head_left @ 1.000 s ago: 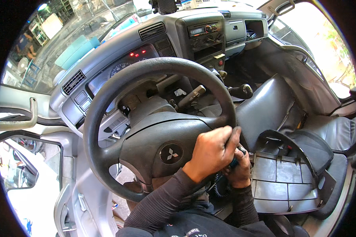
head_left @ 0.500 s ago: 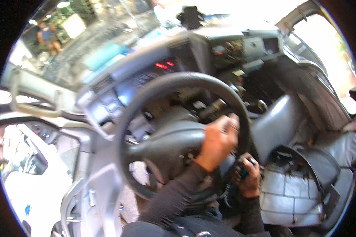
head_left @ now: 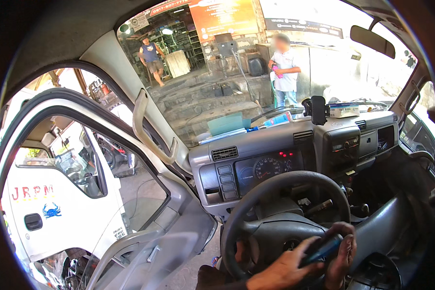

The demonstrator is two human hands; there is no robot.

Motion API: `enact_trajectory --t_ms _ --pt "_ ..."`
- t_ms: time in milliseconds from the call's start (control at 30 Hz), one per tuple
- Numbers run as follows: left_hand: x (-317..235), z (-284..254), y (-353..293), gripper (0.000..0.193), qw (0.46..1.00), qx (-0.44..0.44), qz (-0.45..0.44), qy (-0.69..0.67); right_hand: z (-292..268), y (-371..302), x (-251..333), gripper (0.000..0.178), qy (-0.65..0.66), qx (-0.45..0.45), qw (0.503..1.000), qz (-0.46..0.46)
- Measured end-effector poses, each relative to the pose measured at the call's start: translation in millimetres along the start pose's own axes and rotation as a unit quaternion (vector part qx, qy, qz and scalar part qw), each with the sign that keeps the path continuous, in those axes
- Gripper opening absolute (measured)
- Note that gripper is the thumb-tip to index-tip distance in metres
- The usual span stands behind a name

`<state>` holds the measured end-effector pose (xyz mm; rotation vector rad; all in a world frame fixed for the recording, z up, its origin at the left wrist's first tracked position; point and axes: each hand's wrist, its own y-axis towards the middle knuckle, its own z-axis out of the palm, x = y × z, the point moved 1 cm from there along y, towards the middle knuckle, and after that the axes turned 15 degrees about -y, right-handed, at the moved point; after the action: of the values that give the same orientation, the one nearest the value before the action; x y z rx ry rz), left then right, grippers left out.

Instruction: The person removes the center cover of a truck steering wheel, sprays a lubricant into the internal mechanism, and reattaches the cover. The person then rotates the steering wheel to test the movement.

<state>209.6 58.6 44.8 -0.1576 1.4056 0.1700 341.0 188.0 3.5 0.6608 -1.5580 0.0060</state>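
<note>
Over the lower right of the steering wheel [head_left: 234, 220], my right hand [head_left: 345, 253] is wrapped round a dark, flat, phone-like thing with a bluish face [head_left: 327, 250]. Its fingers stand up along the far side, somewhat blurred. My left hand [head_left: 282, 268] reaches in from the lower edge with its fingers stretched out and apart, at the near left side of the thing. Whether those fingertips press on it is hard to make out. Behind the wheel, the instrument cluster [head_left: 268, 166] shows a round dial and several red lights.
An empty phone holder [head_left: 318, 110] stands on the dashboard [head_left: 270, 140], near a small box [head_left: 344, 111]. At left, the door [head_left: 150, 241] hangs open beside a white truck [head_left: 77, 212]. Past the windshield, one person [head_left: 286, 72] holds a pink bottle; another person [head_left: 153, 58] stands farther back.
My view has swung up and left, so the wheel and hands sit lower right. My left hand has gone from closed near the wheel's right side to spread fingers beside the phone-like thing.
</note>
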Motion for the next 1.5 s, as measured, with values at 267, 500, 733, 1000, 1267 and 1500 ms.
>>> enact_trajectory --t_ms 267,500,733,1000,1267,1500 --pt "-69.1 -101.4 13.8 0.026 0.853 -0.284 0.215 0.382 79.2 42.5 -41.1 0.030 -0.515 -0.049 0.841 -0.160" --pt "-70.9 -156.1 99.0 0.023 0.870 -0.218 0.250 0.365 71.6 38.6 -45.0 0.030 -0.492 0.022 0.848 -0.197" --pt "-66.9 -165.9 105.2 0.028 0.923 -0.137 0.227 0.279 77.5 39.8 -45.8 0.036 -0.479 0.062 0.846 -0.225" --pt "-60.1 -165.5 92.1 0.031 0.911 -0.150 0.227 0.311 83.3 40.7 -31.0 0.033 -0.486 0.091 0.815 -0.304" --pt "-54.3 -170.7 73.8 0.032 0.927 -0.172 0.205 0.263 124.9 11.3 -9.6 0.042 -0.429 0.154 0.790 -0.410" --pt "-55.1 -168.1 75.2 0.032 0.922 -0.174 0.199 0.282 130.9 1.3 -24.2 0.051 -0.466 0.180 0.786 -0.363"
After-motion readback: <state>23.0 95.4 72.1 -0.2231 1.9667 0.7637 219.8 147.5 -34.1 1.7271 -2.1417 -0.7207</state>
